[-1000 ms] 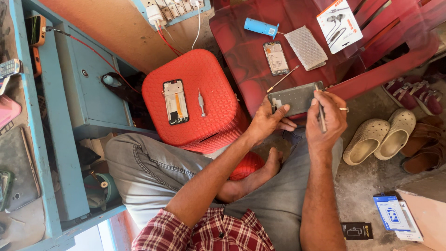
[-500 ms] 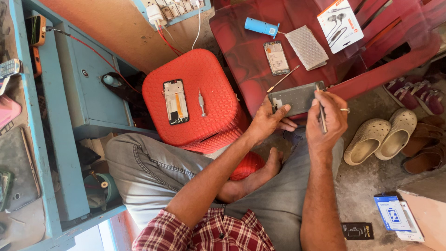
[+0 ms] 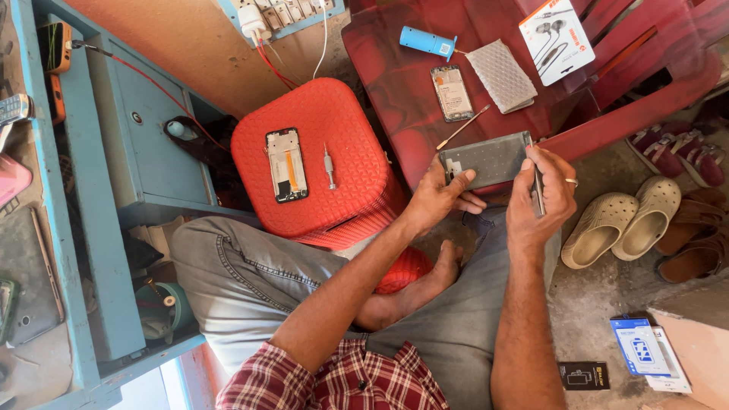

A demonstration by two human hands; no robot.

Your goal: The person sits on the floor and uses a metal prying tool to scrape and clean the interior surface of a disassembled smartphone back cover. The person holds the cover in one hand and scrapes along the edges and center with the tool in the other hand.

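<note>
My left hand (image 3: pixel 443 196) grips a grey phone panel (image 3: pixel 490 159) by its left end, holding it flat above my lap. My right hand (image 3: pixel 541 199) pinches thin metal tweezers (image 3: pixel 538 184) whose tip touches the panel's right end. An opened phone frame (image 3: pixel 286 165) and a small screwdriver (image 3: pixel 329 167) lie on the red plastic stool (image 3: pixel 357 129) to the left. On the dark red chair seat (image 3: pixel 395 99) beyond are another phone body (image 3: pixel 453 93), a thin stick tool (image 3: pixel 462 127), a grey padded pouch (image 3: pixel 501 74) and a blue cylinder (image 3: pixel 428 42).
An earphone package (image 3: pixel 557 29) rests on the chair. Pale clogs (image 3: pixel 626 220) and sandals (image 3: pixel 683 152) sit on the floor at right, small boxes (image 3: pixel 645 353) lower right. A blue cabinet (image 3: pixel 144 144) and shelf with phones stand at left; a power strip (image 3: pixel 281 11) hangs above.
</note>
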